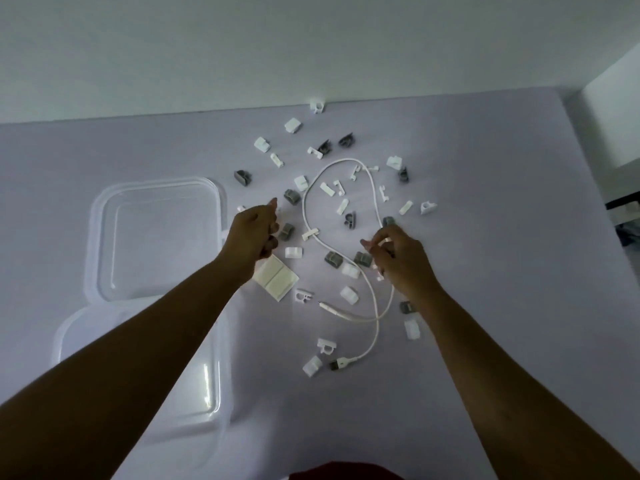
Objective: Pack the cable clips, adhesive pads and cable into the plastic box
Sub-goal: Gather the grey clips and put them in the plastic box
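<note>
Several white and grey cable clips point(349, 219) lie scattered over the table's middle. A white cable point(306, 206) loops among them, its plug point(341, 363) at the near end. A sheet of adhesive pads point(277, 278) lies just under my left wrist. The clear plastic box point(104, 237) stands at the left. My left hand point(254, 233) hovers beside a grey clip point(286, 232), one finger stretched forward and the others curled, with nothing visible in them. My right hand point(398, 258) sits over the cable's right side, fingertips pinching the white cable.
A second clear plastic piece point(207, 386), lid or base, lies in front of the box, partly hidden by my left forearm. One white clip point(316, 106) sits at the table's far edge against the wall. The table's right edge runs near a dark gap point(623, 216).
</note>
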